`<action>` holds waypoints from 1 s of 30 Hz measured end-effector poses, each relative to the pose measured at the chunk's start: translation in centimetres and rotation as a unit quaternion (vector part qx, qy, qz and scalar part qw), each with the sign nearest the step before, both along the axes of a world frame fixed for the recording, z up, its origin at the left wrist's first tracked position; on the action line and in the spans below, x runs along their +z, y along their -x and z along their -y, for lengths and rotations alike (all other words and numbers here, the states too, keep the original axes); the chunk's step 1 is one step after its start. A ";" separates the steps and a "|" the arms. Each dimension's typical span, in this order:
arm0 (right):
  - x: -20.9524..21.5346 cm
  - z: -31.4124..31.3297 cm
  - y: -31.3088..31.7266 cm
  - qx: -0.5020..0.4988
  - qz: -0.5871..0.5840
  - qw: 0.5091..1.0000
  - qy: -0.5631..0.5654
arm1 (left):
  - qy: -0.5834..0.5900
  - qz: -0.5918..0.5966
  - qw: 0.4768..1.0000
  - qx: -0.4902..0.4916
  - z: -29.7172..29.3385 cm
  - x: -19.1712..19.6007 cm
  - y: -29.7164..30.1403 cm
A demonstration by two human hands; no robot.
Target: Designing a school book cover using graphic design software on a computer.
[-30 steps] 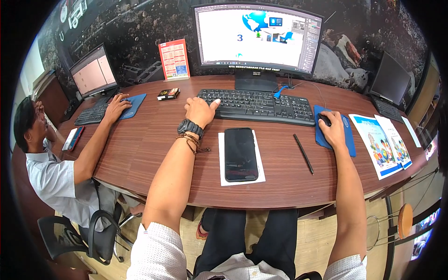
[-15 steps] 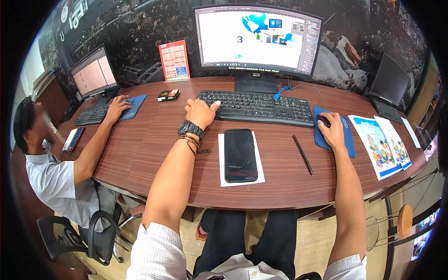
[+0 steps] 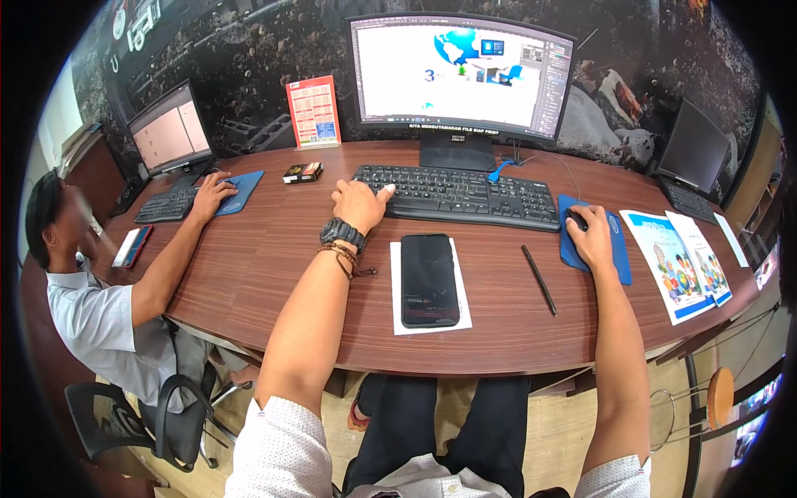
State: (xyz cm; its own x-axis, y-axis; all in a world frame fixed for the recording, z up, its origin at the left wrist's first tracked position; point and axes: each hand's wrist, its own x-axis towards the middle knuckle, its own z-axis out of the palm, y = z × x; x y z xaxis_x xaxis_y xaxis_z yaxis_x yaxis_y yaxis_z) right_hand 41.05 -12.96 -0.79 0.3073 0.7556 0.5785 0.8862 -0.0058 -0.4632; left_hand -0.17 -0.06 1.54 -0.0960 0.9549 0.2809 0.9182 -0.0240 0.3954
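**Hands on keyboard and mouse at a crowded bench**

The left hand (image 3: 359,202) rests with loosely spread fingers on the left end of the black keyboard (image 3: 461,196). The right hand (image 3: 591,236) covers the mouse (image 3: 575,219) on a blue pad (image 3: 616,249), fingers curled closed around it; the mouse is mostly hidden. Between the forearms lie a dark phone (image 3: 429,280) on a white sheet (image 3: 395,309) and a black pen (image 3: 539,280). Leaflets (image 3: 677,264) lie at the right. A co-worker's hand (image 3: 213,190) sits at a second keyboard (image 3: 166,204). The monitor (image 3: 459,75) stands behind; its small print is hard to make out.
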 end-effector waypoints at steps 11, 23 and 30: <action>0.0 0.0 0.0 -0.001 0.003 1.000 -0.003 | -0.009 0.000 1.000 0.002 -0.2 -0.1 0.1; 0.0 0.0 0.0 -0.003 0.001 1.000 0.001 | -0.006 -0.006 1.000 0.000 -0.1 0.0 0.0; 0.8 0.3 1.1 0.074 0.186 0.979 -0.036 | -0.006 -0.013 1.000 -0.006 -0.1 0.0 0.2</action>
State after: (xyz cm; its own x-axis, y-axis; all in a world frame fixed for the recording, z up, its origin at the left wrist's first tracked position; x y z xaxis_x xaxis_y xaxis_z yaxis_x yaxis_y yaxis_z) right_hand 39.92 -13.28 0.03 -0.0453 0.7288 0.6832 0.9823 0.1568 -0.1021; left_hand -0.32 0.02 1.51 -0.0766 0.9527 0.2941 0.9278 -0.0400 0.3709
